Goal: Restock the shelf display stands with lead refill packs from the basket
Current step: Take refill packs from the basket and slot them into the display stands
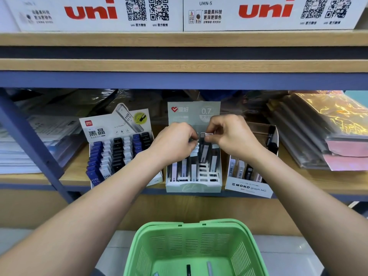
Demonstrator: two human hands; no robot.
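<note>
Three display stands sit on the shelf: a Deli stand [119,148] on the left, a pale green 0.7 stand [194,186] in the middle, a white MONO stand [250,188] on the right. Both hands work over the back rows of the middle stand. My left hand [175,142] pinches lead refill packs [194,152] between curled fingers. My right hand [229,134] pinches the top of an upright lead refill pack [203,150] standing in a slot. The green basket [199,236] sits below, with a few packs [209,267] lying at its bottom.
A wooden shelf edge [179,65] runs overhead with white uni boxes [91,12] on top. Stacked plastic folders [318,132] lie to the right of the stands, paper stacks [35,140] to the left. A blue diagonal shelf brace [33,146] crosses at the left.
</note>
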